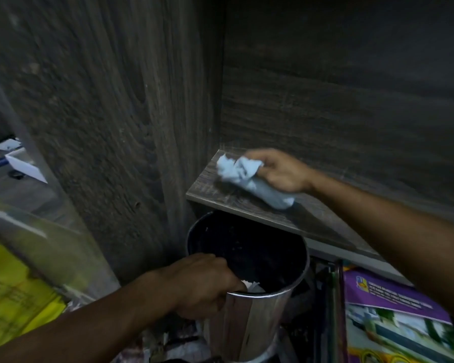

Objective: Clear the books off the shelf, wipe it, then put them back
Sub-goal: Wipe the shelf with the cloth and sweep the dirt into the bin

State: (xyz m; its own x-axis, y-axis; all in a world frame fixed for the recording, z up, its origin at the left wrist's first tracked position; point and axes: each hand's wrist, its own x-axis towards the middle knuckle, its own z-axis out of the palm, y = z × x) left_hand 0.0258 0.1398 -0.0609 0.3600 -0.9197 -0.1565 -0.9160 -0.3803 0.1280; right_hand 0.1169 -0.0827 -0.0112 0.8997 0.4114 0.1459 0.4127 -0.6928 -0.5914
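Observation:
A dark wood-grain shelf (325, 142) has no books on its board. My right hand (278, 171) grips a crumpled pale blue cloth (243, 176) that lies on the shelf's front left corner, beside the cabinet's side wall. Just below the shelf edge, a shiny metal bin (257, 313) with a dark inside is held up by my left hand (202, 286), which grips its near rim with the thumb inside. Some white scraps lie at the rim by that thumb. Colourful books (393, 318) lie stacked at the lower right.
A tall wooden side panel (110, 127) rises at the left of the shelf. Yellow printed sheets (13, 292) lie at the lower left. White paper and a pen (19, 161) sit on a surface at the far left.

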